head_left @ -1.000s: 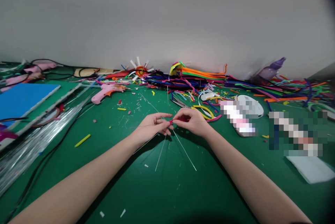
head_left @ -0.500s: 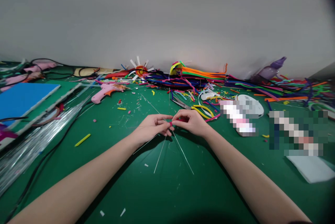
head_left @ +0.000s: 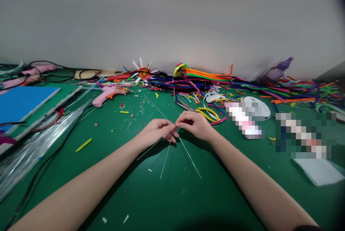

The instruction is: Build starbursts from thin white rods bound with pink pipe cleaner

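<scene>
My left hand [head_left: 156, 132] and my right hand [head_left: 196, 125] meet above the middle of the green table [head_left: 172, 195]. Both pinch a small red-pink pipe cleaner piece [head_left: 176, 126] where several thin silver wires [head_left: 167, 153] cross. The wires fan out below my fingers toward me, and others run back toward the far pile. The fingers of both hands are closed around this bundle; most of the red piece is hidden by them.
A pink glue gun [head_left: 107, 94] lies at the back left, scissors [head_left: 185, 107] and a heap of coloured pipe cleaners [head_left: 205, 78] behind my hands. A blue sheet [head_left: 21, 103] and silvery strips [head_left: 32, 148] lie left, a white pad [head_left: 319, 171] right. Small scraps litter the mat.
My hands stay together at the same spot. The red piece shows less between my fingers, and the fanned wire ends have shifted slightly.
</scene>
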A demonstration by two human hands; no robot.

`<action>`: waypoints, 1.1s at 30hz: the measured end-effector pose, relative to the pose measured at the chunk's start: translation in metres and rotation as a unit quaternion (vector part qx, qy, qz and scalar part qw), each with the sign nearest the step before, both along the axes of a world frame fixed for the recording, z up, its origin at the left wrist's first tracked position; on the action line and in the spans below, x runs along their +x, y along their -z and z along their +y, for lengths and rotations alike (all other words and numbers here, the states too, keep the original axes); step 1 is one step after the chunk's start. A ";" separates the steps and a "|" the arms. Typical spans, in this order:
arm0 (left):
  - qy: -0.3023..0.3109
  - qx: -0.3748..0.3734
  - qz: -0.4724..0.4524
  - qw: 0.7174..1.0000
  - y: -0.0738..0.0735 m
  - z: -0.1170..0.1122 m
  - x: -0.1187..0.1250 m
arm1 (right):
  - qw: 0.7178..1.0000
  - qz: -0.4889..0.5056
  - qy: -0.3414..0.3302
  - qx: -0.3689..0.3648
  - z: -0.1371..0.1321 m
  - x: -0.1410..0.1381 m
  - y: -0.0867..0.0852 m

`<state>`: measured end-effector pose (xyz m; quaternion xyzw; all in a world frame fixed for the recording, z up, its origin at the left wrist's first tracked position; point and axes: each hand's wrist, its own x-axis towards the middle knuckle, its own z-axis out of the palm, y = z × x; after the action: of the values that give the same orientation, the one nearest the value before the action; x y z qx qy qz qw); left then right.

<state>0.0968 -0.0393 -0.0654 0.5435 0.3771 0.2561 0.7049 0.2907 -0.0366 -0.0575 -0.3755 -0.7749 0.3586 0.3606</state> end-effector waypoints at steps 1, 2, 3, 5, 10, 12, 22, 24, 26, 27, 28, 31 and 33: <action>0.004 0.001 0.001 1.000 0.000 0.000 0.000 | 1.000 0.001 0.002 0.002 0.000 0.000 0.000; 0.009 0.005 0.000 1.000 0.000 -0.001 0.000 | 1.000 0.002 0.004 0.003 -0.001 -0.001 -0.001; 0.016 0.010 -0.001 1.000 0.000 -0.001 0.000 | 1.000 0.005 0.006 0.003 -0.001 -0.001 -0.001; 0.032 0.024 -0.004 0.999 -0.001 -0.002 -0.001 | 1.000 0.012 0.006 0.001 -0.001 -0.001 -0.002; 0.072 0.057 0.007 0.996 -0.004 -0.002 -0.003 | 1.000 0.030 0.000 -0.003 -0.002 -0.002 -0.002; 0.089 0.079 0.013 0.993 -0.005 -0.002 -0.004 | 0.999 0.032 0.003 -0.003 -0.003 -0.003 -0.002; 0.074 0.046 -0.012 0.996 -0.003 -0.001 -0.007 | 0.999 -0.023 -0.026 -0.022 -0.003 0.002 -0.008; 0.058 0.019 -0.032 0.998 -0.003 -0.001 -0.006 | 1.000 -0.027 0.001 -0.001 -0.002 0.003 -0.008; 0.039 0.000 -0.059 0.997 -0.002 0.000 -0.006 | 0.999 -0.019 0.037 0.018 -0.001 0.004 -0.007; 0.027 -0.007 -0.074 0.997 -0.001 0.000 -0.006 | 0.998 -0.015 0.052 0.027 -0.001 0.003 -0.006; 0.014 -0.012 -0.088 0.996 -0.001 0.001 -0.006 | 0.997 -0.014 0.064 0.037 -0.001 0.002 -0.005; -0.025 -0.020 -0.114 0.993 0.002 0.002 -0.006 | 0.993 -0.022 0.079 0.081 -0.001 -0.001 -0.002; -0.046 -0.023 -0.120 0.991 0.003 0.003 -0.006 | 0.990 -0.032 0.079 0.112 -0.001 -0.002 -0.002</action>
<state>0.0909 -0.0362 -0.0687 0.4748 0.3199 0.3432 0.7446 0.2888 -0.0376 -0.0558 -0.4039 -0.7892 0.2280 0.4025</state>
